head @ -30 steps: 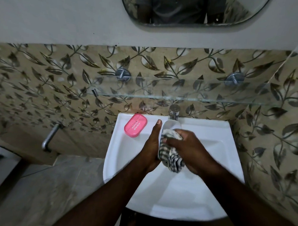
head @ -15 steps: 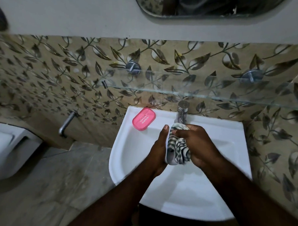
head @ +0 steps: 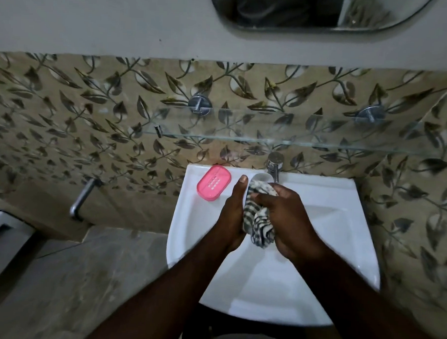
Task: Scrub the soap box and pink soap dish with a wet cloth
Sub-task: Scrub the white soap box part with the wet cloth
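Over the white sink (head: 343, 225), my left hand (head: 232, 216) holds a pale soap box (head: 260, 177) upright; only its rounded top edge shows above my fingers. My right hand (head: 289, 221) grips a black-and-white striped cloth (head: 257, 222) and presses it against the box. Part of the cloth hangs down between my two hands. The pink soap dish (head: 213, 182) lies on the sink's back left rim, apart from both hands.
A chrome tap (head: 274, 166) stands at the back of the sink, just behind the box. A glass shelf (head: 295, 140) runs along the leaf-patterned tiled wall above it. A metal pipe (head: 82, 197) sticks out at the left, and a mirror (head: 313, 11) hangs above.
The view has shifted, so the sink sits further right and lower. My hands stay together over the basin; the cloth has slid a little along the box.
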`<state>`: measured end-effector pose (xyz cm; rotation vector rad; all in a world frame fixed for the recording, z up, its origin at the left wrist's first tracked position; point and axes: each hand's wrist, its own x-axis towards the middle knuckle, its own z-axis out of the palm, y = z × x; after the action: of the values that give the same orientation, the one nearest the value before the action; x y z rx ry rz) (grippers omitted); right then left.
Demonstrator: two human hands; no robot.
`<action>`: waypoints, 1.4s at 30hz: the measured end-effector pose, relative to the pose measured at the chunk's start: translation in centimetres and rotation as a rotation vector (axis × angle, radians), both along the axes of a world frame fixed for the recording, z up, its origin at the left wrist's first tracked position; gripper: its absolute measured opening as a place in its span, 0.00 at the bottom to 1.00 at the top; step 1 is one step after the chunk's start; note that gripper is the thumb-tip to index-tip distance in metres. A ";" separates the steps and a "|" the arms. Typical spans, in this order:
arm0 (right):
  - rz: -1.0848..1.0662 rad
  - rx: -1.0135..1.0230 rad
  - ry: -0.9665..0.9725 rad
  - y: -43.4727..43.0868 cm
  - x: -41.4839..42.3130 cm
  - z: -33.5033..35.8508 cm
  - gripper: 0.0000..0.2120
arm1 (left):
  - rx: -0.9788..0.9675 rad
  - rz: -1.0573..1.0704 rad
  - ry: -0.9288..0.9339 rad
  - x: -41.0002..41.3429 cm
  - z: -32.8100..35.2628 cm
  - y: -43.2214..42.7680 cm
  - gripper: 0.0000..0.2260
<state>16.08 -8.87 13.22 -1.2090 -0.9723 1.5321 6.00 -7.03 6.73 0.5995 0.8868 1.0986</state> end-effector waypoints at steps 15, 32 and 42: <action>0.228 0.257 -0.458 -4.0 -1.2 -3.4 0.04 | -0.093 0.058 0.004 -2.9 -0.2 -0.1 0.37; 0.246 0.608 -1.343 -4.5 1.6 -3.2 0.19 | -0.093 -0.009 0.041 -1.7 -0.2 1.0 0.19; 0.151 0.551 -1.072 -4.9 1.0 -3.3 0.14 | -0.005 0.005 0.165 -1.2 1.1 1.5 0.22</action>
<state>17.03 -13.81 9.87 -1.5402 -2.0373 0.5255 4.80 -5.51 7.78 0.6915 1.0335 1.0624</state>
